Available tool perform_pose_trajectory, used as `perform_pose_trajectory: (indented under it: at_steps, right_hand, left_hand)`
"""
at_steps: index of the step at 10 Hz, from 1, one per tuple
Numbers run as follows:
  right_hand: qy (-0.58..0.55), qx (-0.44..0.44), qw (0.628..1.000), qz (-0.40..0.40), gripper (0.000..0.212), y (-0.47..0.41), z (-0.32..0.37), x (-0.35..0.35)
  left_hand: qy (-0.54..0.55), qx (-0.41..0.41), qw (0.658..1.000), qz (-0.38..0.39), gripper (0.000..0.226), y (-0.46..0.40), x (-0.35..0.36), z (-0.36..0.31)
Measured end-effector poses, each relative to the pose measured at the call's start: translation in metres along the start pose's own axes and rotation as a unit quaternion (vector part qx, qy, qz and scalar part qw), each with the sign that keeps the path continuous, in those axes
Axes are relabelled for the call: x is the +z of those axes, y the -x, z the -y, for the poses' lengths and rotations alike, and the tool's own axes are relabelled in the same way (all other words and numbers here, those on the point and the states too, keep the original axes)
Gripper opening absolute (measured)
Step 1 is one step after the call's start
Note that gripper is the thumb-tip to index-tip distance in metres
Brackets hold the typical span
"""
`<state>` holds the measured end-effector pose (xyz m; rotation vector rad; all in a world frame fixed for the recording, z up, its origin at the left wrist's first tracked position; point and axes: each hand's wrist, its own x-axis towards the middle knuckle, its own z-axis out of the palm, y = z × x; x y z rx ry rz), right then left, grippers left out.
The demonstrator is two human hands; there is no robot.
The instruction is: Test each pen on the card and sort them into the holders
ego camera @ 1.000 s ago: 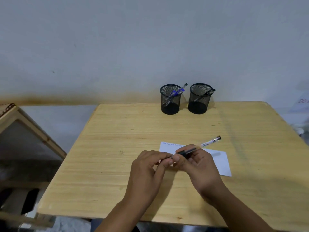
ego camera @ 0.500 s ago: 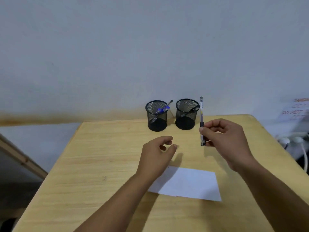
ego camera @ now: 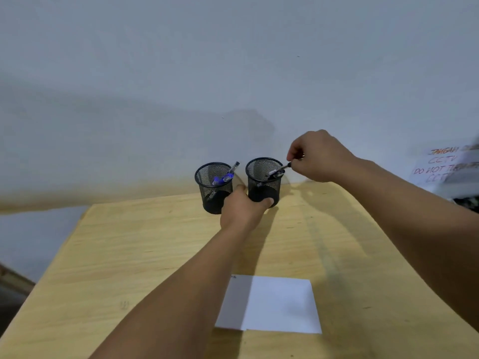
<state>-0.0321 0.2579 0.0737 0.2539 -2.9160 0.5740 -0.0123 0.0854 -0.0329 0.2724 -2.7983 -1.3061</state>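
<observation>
Nearest the camera, well short of both sets of fingers, a white card (ego camera: 280, 304) lies flat on the wooden tabletop (ego camera: 129, 255), its left part shaded by the left forearm that crosses above it. Farther out, the left hand (ego camera: 242, 207) reaches to the far edge of the tabletop, and its fingers (ego camera: 267, 202) are wrapped around the lower front of the right-hand black mesh holder (ego camera: 263, 177), thumb on the left side, in the gap between the two holders, fingertips on the right side. Just left of that thumb stands the left-hand mesh holder (ego camera: 211, 182), upright, with a blue-capped pen (ego camera: 225, 176) leaning inside it, its end poking above the rim toward the right. Above and to the right of the gripped holder, the right hand (ego camera: 318, 156) hangs over the rim, its fingers (ego camera: 294, 154) pinched shut on the top end of a black pen (ego camera: 278, 171). That pen slants down and to the left from the fingertips into the holder's mouth, its lower end inside the mesh beside something dark that I cannot tell apart. Beyond the fingers rises a pale wall (ego camera: 181, 73), and far to the right of the right wrist a blurred paper notice (ego camera: 445, 167) with handwritten lettering is stuck to it.
</observation>
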Motion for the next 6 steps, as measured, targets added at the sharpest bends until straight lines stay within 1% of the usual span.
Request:
perform_pose_trajectory:
  at_steps: [1,2,3,4,5,6]
  right_hand:
    - [0.018,-0.036,0.999,0.007,0.014,-0.014,0.001,0.01]
    - [0.016,-0.044,0.999,0.013,0.008,-0.02,-0.001,0.024]
    - [0.002,-0.034,0.999,0.013,0.012,-0.021,-0.003,0.035]
    - [-0.028,-0.019,0.999,-0.004,0.022,-0.016,-0.006,0.042]
    - [-0.073,-0.006,0.996,-0.044,0.028,-0.006,-0.008,0.047]
    - [-0.109,0.002,0.985,-0.131,0.035,0.013,-0.011,0.053]
  left_hand:
    - [-0.006,-0.002,1.0,0.001,0.061,-0.004,0.005,-0.001]
    - [-0.009,0.001,1.0,-0.008,0.055,-0.007,0.006,-0.001]
    - [-0.013,-0.003,1.0,-0.017,0.053,-0.009,0.007,-0.001]
    - [-0.016,0.0,1.0,-0.014,0.052,-0.011,0.008,0.001]
    - [-0.013,0.001,1.0,-0.004,0.056,-0.007,0.004,0.003]
    - [-0.002,0.002,1.0,-0.003,0.055,0.001,-0.003,0.01]
